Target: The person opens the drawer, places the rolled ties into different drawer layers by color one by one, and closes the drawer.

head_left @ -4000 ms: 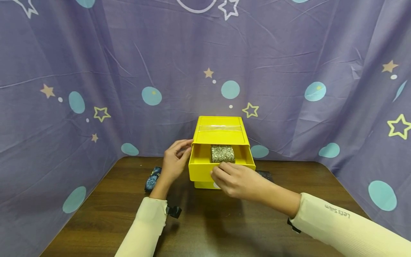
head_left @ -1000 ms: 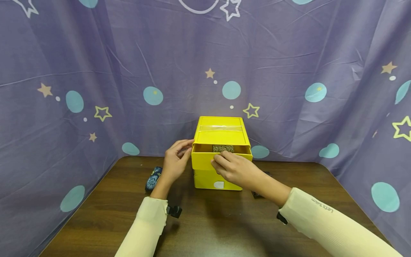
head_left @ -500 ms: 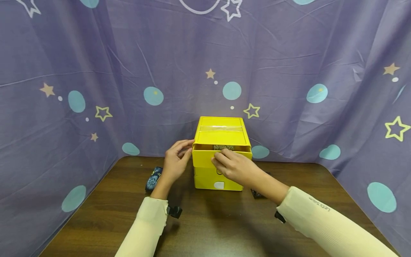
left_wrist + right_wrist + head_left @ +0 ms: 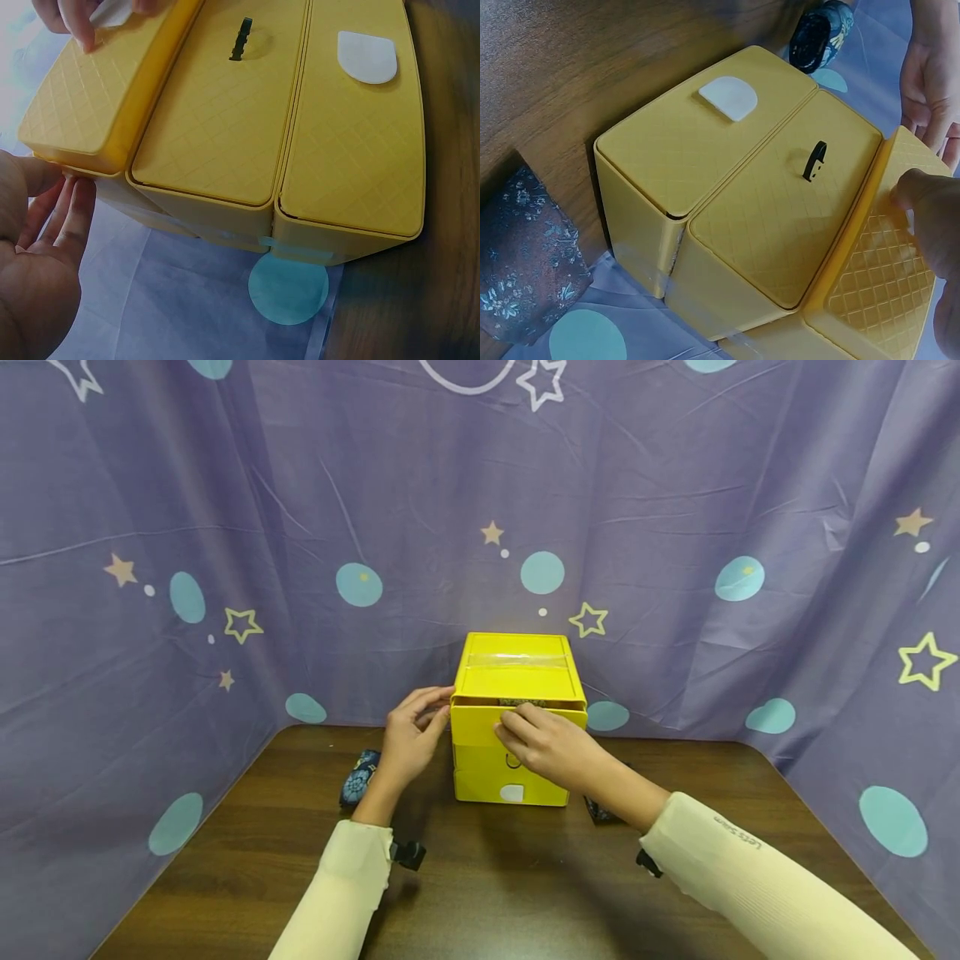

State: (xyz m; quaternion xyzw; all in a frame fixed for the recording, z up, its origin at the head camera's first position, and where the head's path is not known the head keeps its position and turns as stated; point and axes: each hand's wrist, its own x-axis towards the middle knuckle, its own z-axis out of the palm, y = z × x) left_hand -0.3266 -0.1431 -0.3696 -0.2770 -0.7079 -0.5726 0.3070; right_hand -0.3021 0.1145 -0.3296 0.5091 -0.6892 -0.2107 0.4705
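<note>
A yellow chest of three stacked drawers [image 4: 517, 664] stands at the table's back. Its top drawer [image 4: 474, 725] is slightly out, and a speckled gold item [image 4: 517, 702] shows as a thin strip inside. My right hand [image 4: 546, 743] pinches the white handle [image 4: 111, 13] on that drawer's front, thumb against the yellow face in the right wrist view. The left hand [image 4: 411, 735] rests its fairly straight fingers [image 4: 75, 214] on the chest's left side by the top drawer. Below are the middle drawer with a black loop handle [image 4: 815, 161] and the bottom drawer with a white tab [image 4: 729, 97].
A blue floral cloth roll [image 4: 360, 778] lies left of the chest. On the right, partly behind my right forearm, is a dark floral item [image 4: 532, 255]. A purple patterned curtain [image 4: 637, 527] hangs close behind the brown wooden table [image 4: 480, 893].
The top drawer has slid inward with my right hand at its front, covering most of the gold item. My left hand has stayed at the chest's side.
</note>
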